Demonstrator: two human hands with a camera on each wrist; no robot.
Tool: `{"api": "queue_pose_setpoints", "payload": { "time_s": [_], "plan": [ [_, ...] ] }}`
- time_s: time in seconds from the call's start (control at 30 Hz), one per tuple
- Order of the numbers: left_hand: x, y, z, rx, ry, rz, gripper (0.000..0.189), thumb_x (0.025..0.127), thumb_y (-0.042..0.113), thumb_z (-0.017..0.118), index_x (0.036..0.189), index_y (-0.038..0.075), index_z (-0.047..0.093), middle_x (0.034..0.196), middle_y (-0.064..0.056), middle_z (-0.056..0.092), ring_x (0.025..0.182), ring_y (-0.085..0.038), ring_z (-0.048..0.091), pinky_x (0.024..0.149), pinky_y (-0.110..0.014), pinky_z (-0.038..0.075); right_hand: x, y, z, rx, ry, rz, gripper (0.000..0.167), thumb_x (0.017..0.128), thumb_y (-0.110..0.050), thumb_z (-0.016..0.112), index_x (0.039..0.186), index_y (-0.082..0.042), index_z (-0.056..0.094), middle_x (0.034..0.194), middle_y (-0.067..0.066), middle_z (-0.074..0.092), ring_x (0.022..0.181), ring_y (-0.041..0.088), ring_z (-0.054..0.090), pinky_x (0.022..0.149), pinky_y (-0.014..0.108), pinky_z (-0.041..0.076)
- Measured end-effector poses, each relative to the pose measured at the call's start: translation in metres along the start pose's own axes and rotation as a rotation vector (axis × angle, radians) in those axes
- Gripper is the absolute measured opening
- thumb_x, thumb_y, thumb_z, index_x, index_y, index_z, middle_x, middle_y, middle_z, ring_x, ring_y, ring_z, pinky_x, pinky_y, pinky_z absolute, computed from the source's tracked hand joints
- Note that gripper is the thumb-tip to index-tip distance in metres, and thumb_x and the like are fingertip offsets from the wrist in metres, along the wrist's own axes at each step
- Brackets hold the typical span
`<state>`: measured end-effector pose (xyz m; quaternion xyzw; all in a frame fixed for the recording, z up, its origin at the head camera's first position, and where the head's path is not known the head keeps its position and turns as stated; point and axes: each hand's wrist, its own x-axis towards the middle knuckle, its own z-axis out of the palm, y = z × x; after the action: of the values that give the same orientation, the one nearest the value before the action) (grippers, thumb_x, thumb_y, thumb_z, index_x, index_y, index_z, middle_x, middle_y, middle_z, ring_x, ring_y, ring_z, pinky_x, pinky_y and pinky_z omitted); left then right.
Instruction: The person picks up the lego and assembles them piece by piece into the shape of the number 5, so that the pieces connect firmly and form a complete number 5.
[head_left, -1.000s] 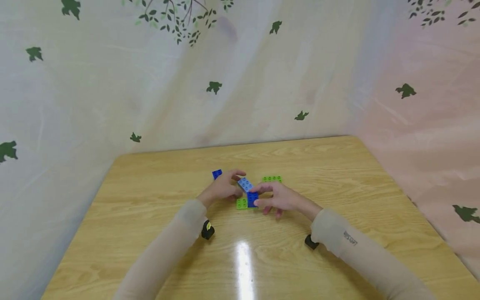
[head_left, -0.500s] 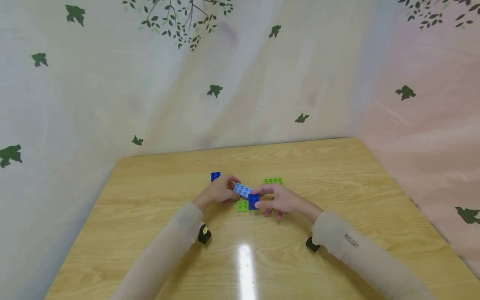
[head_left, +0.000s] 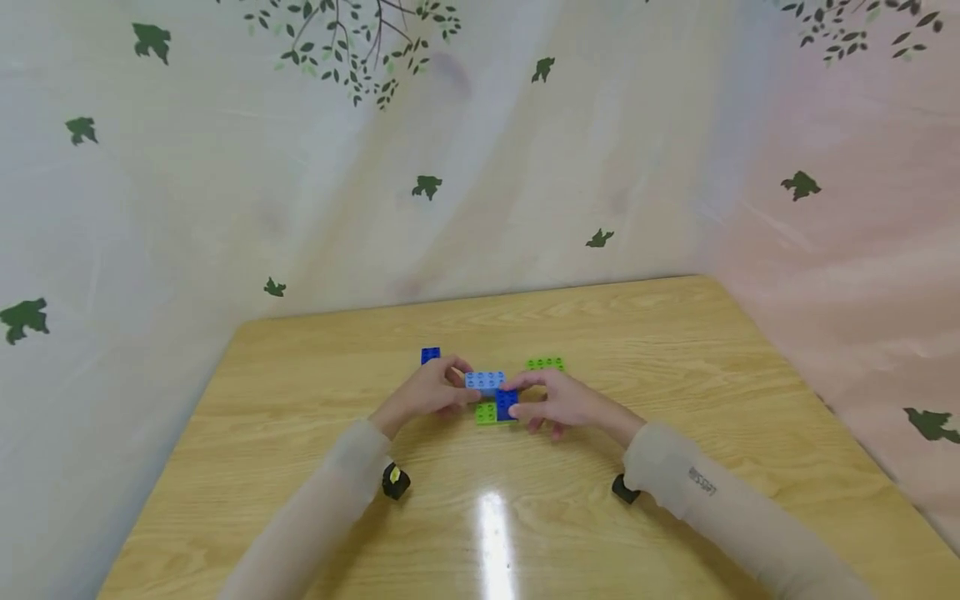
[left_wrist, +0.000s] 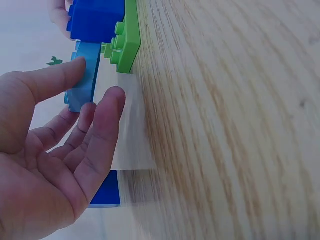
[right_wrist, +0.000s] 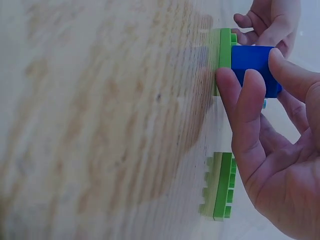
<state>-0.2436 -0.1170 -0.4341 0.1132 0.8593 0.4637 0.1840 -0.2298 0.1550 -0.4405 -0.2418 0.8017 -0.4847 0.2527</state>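
In the head view my left hand (head_left: 429, 390) pinches a light blue toy brick (head_left: 484, 380) by its left end, thumb on the near side. The left wrist view has that brick (left_wrist: 86, 75) off the table, its other end meeting a dark blue brick (left_wrist: 100, 20). My right hand (head_left: 564, 398) holds this dark blue brick (head_left: 506, 404) between thumb and fingers. The dark blue brick sits on the right part of a flat green brick (head_left: 486, 414) lying on the table. Whether the light blue brick is joined to the dark blue one, I cannot tell.
Behind my right hand lies another flat green brick (head_left: 545, 363), partly covered in the head view. Another dark blue brick (head_left: 430, 355) is just beyond my left hand. A patterned curtain (head_left: 480, 150) hangs past the far edge of the wooden table (head_left: 637, 325).
The light blue brick has turned from slanting to lying crosswise in the head view. My left hand has shifted slightly left and nearer; the right hand stays on the dark blue brick.
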Motion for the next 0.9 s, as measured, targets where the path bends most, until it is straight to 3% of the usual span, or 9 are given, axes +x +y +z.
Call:
{"api": "queue_pose_setpoints", "payload": {
  "time_s": [0.27,0.43,0.77,0.9],
  "plan": [
    [-0.009,0.003,-0.005,-0.086,-0.037,-0.009,0.052,0.092,0.031,0.078,0.129,0.003,0.055,0.104,-0.014,0.066,0.075,-0.026,0.071,0.063,-0.037,0.061,0.002,-0.003,0.002,-0.034,0.014,0.004,0.042,0.099,-0.025,0.07,0.139,-0.013,0.062,0.111,0.011,0.069,0.076,0.027,0.073,0.045,0.037,0.056],
    [-0.01,0.002,-0.006,-0.109,-0.043,-0.003,0.054,0.091,0.031,0.078,0.13,0.002,0.054,0.104,-0.015,0.066,0.075,-0.027,0.071,0.062,-0.038,0.061,0.001,-0.006,0.001,-0.061,0.026,-0.019,0.042,0.098,-0.025,0.071,0.138,-0.015,0.063,0.122,0.008,0.063,0.075,0.027,0.072,0.044,0.037,0.055],
    [-0.013,-0.001,-0.01,-0.145,-0.037,0.038,0.052,0.093,0.032,0.076,0.129,0.003,0.053,0.106,-0.016,0.066,0.077,-0.031,0.07,0.062,-0.041,0.061,0.003,-0.007,0.0,-0.072,0.047,-0.033,0.039,0.096,-0.026,0.073,0.131,-0.015,0.061,0.119,0.009,0.061,0.061,0.031,0.065,0.043,0.036,0.052],
    [-0.013,0.001,-0.011,-0.133,-0.039,0.048,0.052,0.093,0.034,0.076,0.129,0.005,0.053,0.108,-0.016,0.066,0.077,-0.03,0.069,0.064,-0.042,0.061,0.003,-0.005,0.001,-0.073,0.071,-0.025,0.042,0.095,-0.026,0.075,0.131,-0.013,0.057,0.12,0.01,0.06,0.067,0.03,0.068,0.044,0.034,0.051]
  ]
}}
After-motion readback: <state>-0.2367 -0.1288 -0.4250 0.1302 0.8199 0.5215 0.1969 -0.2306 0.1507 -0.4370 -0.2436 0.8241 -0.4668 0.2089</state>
